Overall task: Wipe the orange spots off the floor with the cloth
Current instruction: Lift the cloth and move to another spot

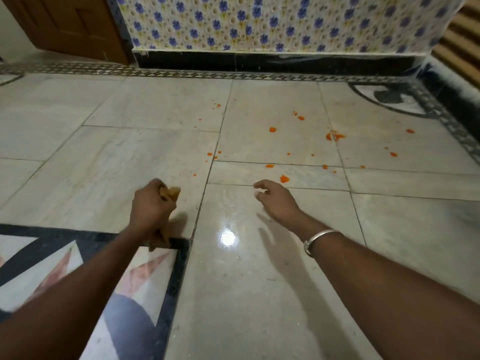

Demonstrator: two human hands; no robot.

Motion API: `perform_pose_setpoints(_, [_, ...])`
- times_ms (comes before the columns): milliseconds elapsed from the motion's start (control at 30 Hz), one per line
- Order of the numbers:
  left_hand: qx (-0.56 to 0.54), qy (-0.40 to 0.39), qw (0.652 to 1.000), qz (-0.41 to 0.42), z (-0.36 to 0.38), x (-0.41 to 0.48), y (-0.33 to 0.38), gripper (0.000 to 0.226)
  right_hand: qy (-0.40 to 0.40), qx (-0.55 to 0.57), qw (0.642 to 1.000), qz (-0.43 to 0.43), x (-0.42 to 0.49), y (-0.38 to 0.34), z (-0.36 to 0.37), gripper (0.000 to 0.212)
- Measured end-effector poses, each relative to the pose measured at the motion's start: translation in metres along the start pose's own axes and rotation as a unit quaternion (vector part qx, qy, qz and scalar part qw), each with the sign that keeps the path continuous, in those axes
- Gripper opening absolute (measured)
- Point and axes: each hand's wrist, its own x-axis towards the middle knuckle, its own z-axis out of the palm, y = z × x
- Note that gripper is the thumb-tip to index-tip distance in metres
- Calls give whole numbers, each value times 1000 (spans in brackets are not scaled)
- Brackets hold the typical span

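Several orange spots (284,179) are scattered over the pale marble floor (145,157), ahead and to the right, with a larger smear (335,136) further right. My left hand (150,206) grips a bunched brownish-orange cloth (172,192); one end pokes out above my fist and another hangs below my wrist. The fist is above the floor, left of the spots. My right hand (278,200) hovers with loosely curved fingers and holds nothing, just short of the nearest spot. A metal bangle (319,237) sits on my right wrist.
A floral-tiled wall (272,22) with a black skirting runs across the back. A wooden door (65,24) is at the far left. A dark inlaid floor pattern (145,279) lies at the near left, and another pattern (397,97) at the far right.
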Motion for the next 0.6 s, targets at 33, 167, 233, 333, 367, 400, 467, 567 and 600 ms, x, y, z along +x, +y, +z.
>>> perform_pose_setpoints(33, [-60,-16,998,5,-7,5,18,21,-24,27,999,8,2,-9,-1,36])
perform_pose_setpoints(167, [-311,-150,938,35,-32,19,100,20,-120,165,979,6,12,-66,-20,76])
perform_pose_setpoints(233, [-380,-190,904,54,-37,26,133,22,-151,216,965,-11,19,-95,-39,78])
perform_pose_setpoints(333, [-447,-201,867,87,-45,46,172,21,-128,246,960,-36,27,-132,-76,55])
perform_pose_setpoints(367, [-464,-201,858,92,-47,50,183,22,-120,250,960,-38,28,-140,-87,48])
perform_pose_setpoints(400, [-484,-205,846,92,-48,56,195,25,-107,239,964,-37,29,-149,-101,43])
perform_pose_setpoints(467, [-499,-228,832,84,-48,66,215,45,-79,195,977,-28,30,-164,-126,40])
perform_pose_setpoints(567, [-458,-283,838,93,-47,75,246,77,-51,122,991,-19,36,-184,-167,36])
perform_pose_setpoints(600, [-446,-300,837,99,-48,78,255,82,-50,114,992,-13,39,-191,-180,35])
